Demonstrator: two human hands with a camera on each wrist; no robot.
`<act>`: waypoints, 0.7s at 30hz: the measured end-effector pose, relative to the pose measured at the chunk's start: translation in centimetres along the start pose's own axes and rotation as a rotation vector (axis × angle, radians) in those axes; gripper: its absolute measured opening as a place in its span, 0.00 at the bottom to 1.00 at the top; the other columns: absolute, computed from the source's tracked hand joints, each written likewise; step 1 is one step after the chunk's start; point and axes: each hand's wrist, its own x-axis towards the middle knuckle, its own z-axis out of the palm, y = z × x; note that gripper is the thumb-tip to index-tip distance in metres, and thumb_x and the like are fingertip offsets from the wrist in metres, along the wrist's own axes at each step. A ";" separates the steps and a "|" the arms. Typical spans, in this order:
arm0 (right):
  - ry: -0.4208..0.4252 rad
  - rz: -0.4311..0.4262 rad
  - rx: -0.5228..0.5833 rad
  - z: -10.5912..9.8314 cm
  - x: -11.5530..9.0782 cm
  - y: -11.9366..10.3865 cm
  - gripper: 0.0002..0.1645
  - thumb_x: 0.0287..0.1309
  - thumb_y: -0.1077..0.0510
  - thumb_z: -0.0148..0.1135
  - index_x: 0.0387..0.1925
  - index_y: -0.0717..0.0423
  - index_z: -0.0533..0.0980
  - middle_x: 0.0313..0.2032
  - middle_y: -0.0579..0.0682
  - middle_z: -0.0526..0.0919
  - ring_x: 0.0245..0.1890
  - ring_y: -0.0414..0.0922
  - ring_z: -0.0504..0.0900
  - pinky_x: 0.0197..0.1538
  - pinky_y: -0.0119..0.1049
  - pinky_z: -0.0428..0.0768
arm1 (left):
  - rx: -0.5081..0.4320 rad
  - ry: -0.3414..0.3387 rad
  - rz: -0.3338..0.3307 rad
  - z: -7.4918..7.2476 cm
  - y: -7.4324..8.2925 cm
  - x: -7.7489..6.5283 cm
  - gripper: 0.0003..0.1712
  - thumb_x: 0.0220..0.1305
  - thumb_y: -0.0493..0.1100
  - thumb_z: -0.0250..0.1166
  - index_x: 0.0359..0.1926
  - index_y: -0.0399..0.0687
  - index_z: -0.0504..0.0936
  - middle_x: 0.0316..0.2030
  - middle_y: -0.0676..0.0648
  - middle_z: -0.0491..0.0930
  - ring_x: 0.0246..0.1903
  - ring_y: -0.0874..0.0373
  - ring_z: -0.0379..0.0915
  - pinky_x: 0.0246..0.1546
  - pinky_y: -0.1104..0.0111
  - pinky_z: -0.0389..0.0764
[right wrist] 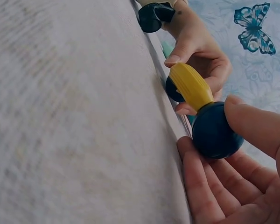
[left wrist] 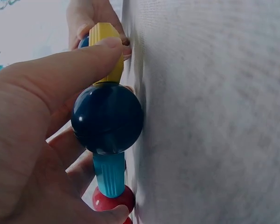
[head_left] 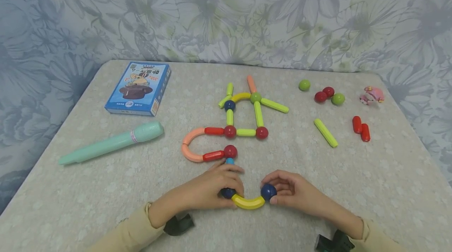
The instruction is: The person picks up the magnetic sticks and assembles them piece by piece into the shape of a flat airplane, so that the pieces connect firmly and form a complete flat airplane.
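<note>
Dark-blue balls cap both ends of a curved yellow rod (head_left: 250,203), part of a magnetic stick-and-ball set. My left hand (head_left: 219,184) pinches the rod's left end, its thumb (left wrist: 95,56) lying across the yellow surface beside the left dark-blue ball (left wrist: 107,119). From that ball a light-blue rod (left wrist: 109,175) leads to a red ball (head_left: 230,151), partly covered by the left fingers in the head view. On the other side, my right hand (head_left: 298,193) holds the right dark-blue ball (right wrist: 217,130) between thumb and fingers.
Beyond the hands lies a figure of joined rods and balls, including a green ball (head_left: 256,97) and pink curved rods (head_left: 187,146). Leftward are a blue box (head_left: 139,87) and mint umbrella-like object (head_left: 113,143). Rightward lie loose balls (head_left: 320,97), a green rod (head_left: 325,132), red rods (head_left: 365,132) and a pink figurine (head_left: 373,95).
</note>
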 end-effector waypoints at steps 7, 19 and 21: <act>0.030 0.022 -0.074 0.0 0.0 -0.2 0.23 0.52 0.59 0.68 0.48 0.64 0.73 0.43 0.55 0.79 0.42 0.47 0.79 0.40 0.35 0.78 | 0.009 -0.004 -0.017 0.1 0.2 0.0 0.11 0.52 0.45 0.72 0.39 0.58 0.84 0.42 0.67 0.77 0.65 0.62 0.51 0.63 0.49 0.34; 0.014 -0.014 -0.063 -0.2 0.0 0.1 0.21 0.53 0.60 0.67 0.47 0.65 0.73 0.38 0.56 0.79 0.34 0.43 0.78 0.34 0.31 0.77 | 0.235 0.024 0.065 0.6 2.0 0.1 0.16 0.54 0.50 0.71 0.44 0.54 0.85 0.43 0.62 0.78 0.59 0.63 0.62 0.62 0.47 0.45; 0.022 -0.029 -0.057 -0.1 -0.1 0.2 0.20 0.53 0.61 0.67 0.47 0.65 0.73 0.37 0.57 0.79 0.34 0.43 0.79 0.34 0.31 0.77 | 0.242 0.016 0.080 0.7 2.2 0.4 0.17 0.55 0.50 0.70 0.46 0.54 0.84 0.42 0.62 0.78 0.52 0.67 0.67 0.62 0.54 0.52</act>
